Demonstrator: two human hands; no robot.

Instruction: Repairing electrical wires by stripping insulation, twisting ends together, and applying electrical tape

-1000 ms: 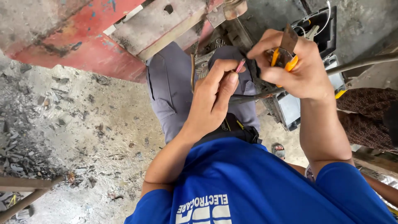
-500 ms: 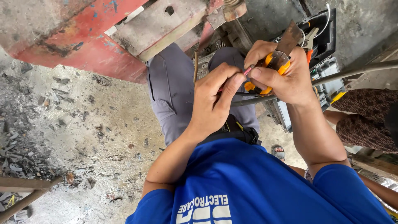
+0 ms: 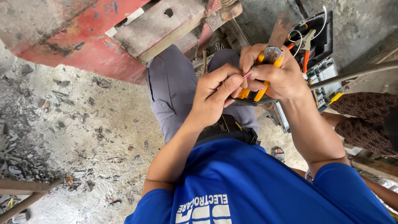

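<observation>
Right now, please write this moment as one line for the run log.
left hand: pinches thin red wire | right hand: grips yellow-handled tool | open tool case: behind hands

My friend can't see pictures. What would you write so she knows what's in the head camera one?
Seen from above, a person in a blue shirt pinches a thin pink wire with the left hand, while the right hand grips orange-handled pliers. Behind the hands sits an open tool case, over a dusty concrete floor.

Left hand (image 3: 215, 97) touching right hand (image 3: 275, 74); toolbox (image 3: 321, 54) behind; rubble (image 3: 25, 141) left.
</observation>
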